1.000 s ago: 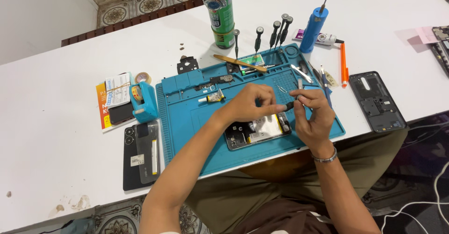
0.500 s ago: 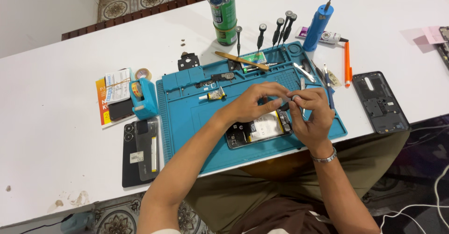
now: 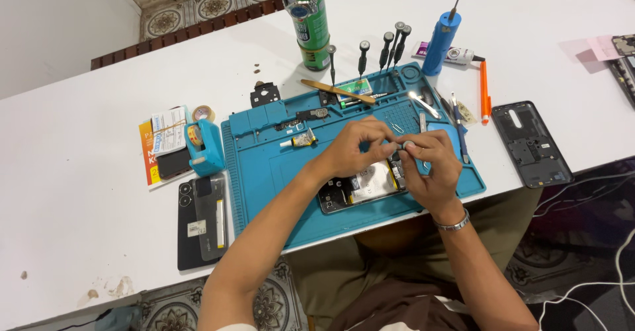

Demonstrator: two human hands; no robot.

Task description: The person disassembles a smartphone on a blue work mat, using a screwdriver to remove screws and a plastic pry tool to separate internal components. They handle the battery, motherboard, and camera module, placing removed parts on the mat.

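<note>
Hands, left and right, pinch one small part between fingertips above the phone near the mat's front edge.

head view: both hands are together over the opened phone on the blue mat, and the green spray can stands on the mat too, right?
Not quite. The head view shows the green spray can standing on the white table, beyond the blue mat. Both hands, left and right, do meet over the opened phone.
</note>
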